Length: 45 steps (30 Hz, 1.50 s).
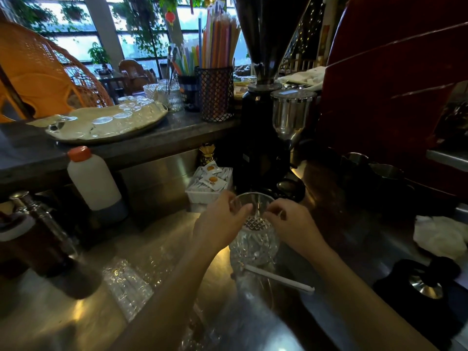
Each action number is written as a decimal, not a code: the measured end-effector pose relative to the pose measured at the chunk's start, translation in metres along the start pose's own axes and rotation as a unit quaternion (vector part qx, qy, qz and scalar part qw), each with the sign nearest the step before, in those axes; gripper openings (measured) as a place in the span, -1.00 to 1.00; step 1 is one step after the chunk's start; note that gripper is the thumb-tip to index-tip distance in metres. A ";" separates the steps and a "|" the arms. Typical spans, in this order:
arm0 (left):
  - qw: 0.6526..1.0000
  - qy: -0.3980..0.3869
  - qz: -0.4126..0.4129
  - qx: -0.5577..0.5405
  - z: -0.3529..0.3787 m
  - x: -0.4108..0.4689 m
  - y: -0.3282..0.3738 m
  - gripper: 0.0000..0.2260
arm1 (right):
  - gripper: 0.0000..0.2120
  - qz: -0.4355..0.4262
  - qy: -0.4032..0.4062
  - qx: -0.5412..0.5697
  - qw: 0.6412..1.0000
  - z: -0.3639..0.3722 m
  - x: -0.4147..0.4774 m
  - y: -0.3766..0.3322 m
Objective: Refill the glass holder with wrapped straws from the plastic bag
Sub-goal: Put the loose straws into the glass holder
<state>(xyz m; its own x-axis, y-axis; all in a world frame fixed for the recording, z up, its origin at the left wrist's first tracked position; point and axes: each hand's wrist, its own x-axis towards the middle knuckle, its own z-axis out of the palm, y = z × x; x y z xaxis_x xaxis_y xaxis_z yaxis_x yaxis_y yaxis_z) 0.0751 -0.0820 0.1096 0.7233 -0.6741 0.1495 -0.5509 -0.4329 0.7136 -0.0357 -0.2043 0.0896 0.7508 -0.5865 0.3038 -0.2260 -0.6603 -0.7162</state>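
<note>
Head view, entry by item.

Holder [254,239]: cut glass, upright on the steel surface [83,315], centre. I see no straws inside; the patterned base shows through the mouth. Refill hardly begun, by my judgement.

Left hand [222,224]: at the holder's left rim, fingers [234,202] curled on the edge. Whether they pinch the glass or only touch it, I cannot tell.

Right hand [291,226]: at the right rim, fingers bent inward near the mouth. No straw visible in them; whether they hold anything I cannot tell.

Straw [278,277]: one, white-wrapped, lying flat just in front of the holder's foot, not in it.

Bag [129,287]: clear plastic, lying to the left of the holder, wrapped straws showing through it. Apparently most of the stock is there, so the bulk of the work is left.

Surroundings: white bottle [95,181] with orange cap, left rear. Sachet box [210,184] directly behind the holder. Grinder [263,138] behind, to the right. Dark bottle [43,239] lying at far left. White cloth [440,235], far right.

Obstructions: none between bag and holder; my left forearm crosses that path.
</note>
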 end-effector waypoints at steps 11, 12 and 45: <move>0.994 0.082 -0.050 0.043 0.042 -0.076 -0.067 -0.50 | -0.92 0.002 0.067 -0.013 0.998 0.039 -0.065 0.038; 0.993 0.060 -0.064 0.074 0.048 -0.081 -0.075 -0.48 | -0.96 0.003 0.042 -0.047 0.998 0.044 -0.069 0.042; 0.965 -0.054 -0.008 0.258 0.085 -0.114 -0.128 -0.44 | -0.80 -0.066 -0.179 -0.020 0.981 -0.010 -0.033 -0.037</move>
<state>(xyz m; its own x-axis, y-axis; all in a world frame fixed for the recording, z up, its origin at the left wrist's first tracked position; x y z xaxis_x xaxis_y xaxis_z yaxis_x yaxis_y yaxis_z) 0.0274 -0.0006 -0.0571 0.7010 -0.7116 0.0484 -0.6941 -0.6649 0.2760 -0.0584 -0.1648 0.1118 0.9436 -0.2967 0.1469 -0.1304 -0.7411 -0.6586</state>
